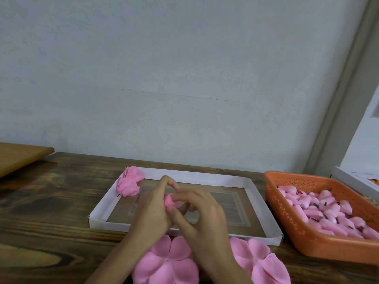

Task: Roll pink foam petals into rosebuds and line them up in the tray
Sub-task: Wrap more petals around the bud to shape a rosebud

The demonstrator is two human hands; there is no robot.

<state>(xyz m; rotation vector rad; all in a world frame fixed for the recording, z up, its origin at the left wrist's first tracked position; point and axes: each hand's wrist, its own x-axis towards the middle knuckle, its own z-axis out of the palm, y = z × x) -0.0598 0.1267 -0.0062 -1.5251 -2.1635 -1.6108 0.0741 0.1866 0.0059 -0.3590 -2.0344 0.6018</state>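
Both hands meet over the white cardboard tray (pixel 221 179), working one small pink foam bud (pixel 170 200). My left hand (pixel 151 210) grips the bud from the left, fingers curled round it. From the right, my right hand (pixel 202 214) pinches it with thumb and fingertips. Two or three rolled pink rosebuds (pixel 129 182) lie bunched in the tray's far left corner. Flat pink foam petal flowers (pixel 170 263) lie on the table in front of the tray, partly under my forearms, with another one (pixel 260 261) to the right.
An orange perforated plastic basket (pixel 287 210) at the right holds several small pink foam pieces with dark stems. The dark wooden table (pixel 51 212) runs to a pale wall behind. A lighter wooden board (pixel 18 156) sits at the far left, a white box (pixel 356 179) at the far right.
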